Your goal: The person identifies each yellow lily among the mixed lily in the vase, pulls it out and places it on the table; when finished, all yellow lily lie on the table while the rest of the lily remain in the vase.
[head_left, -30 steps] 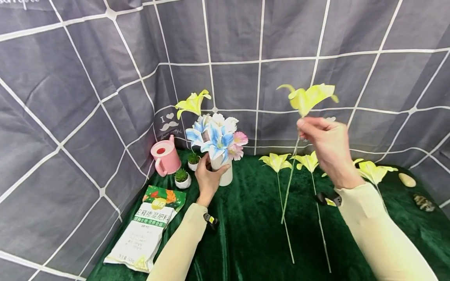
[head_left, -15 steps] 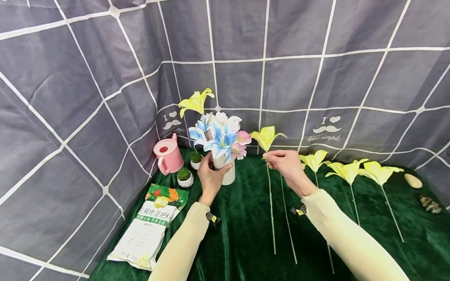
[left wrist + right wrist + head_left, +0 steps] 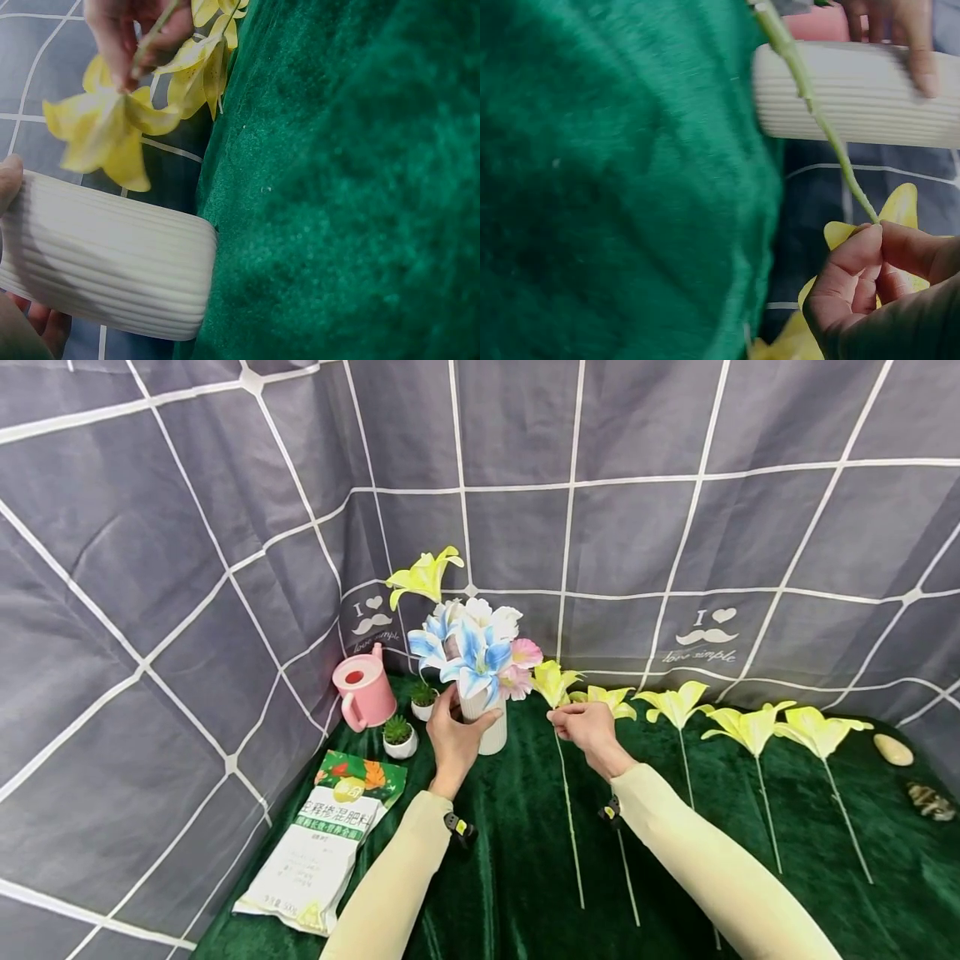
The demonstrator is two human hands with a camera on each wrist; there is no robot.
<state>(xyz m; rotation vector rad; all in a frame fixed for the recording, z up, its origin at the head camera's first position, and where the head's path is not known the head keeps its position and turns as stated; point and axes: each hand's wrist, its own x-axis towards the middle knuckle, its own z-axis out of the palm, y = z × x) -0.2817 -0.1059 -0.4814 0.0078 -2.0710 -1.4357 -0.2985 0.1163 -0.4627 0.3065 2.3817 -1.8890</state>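
Note:
My left hand (image 3: 456, 739) grips the ribbed white vase (image 3: 492, 732), thumb and fingers around its sides; the left wrist view shows the vase (image 3: 112, 255) large. Blue-and-white lilies (image 3: 476, 660), white blooms, a pink flower (image 3: 521, 668) and one tall yellow lily (image 3: 426, 575) stand in it. Right of the vase, my right hand (image 3: 592, 732) pinches a yellow lily (image 3: 552, 683) just below its bloom, fingertips on the stem (image 3: 829, 127). That stem slants down toward the front of the cloth. Whether its lower end touches the cloth I cannot tell.
Several yellow lilies (image 3: 750, 727) lie in a row on the green cloth (image 3: 525, 860) at right. A pink watering can (image 3: 365, 689), two small potted succulents (image 3: 400, 737) and a fertilizer bag (image 3: 318, 847) sit left. A smooth stone (image 3: 893, 749) and a shell-like object (image 3: 930, 800) lie far right.
My right hand has come down and left with the yellow lily, from raised high at right to low beside the vase. My left hand has kept its grip on the vase.

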